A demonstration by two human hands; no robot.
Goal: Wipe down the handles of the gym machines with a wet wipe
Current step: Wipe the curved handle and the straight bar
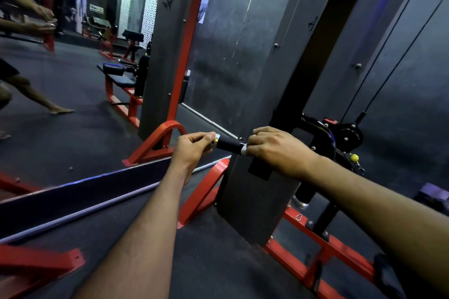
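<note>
A black machine handle [229, 145] with a silver end cap runs level in front of a grey upright panel. My left hand [194, 147] pinches the capped left end of the handle. My right hand [277, 148] grips the handle's right part, fingers curled round it, with a white wet wipe [243, 149] showing as a small edge under the fingers. Bare black grip shows between the two hands.
The cable machine has a red floor frame [323, 243], a black pulley assembly [340, 138] and cables on the right. A large wall mirror [73, 80] on the left reflects benches and a person. A second black handle [303, 198] hangs lower right.
</note>
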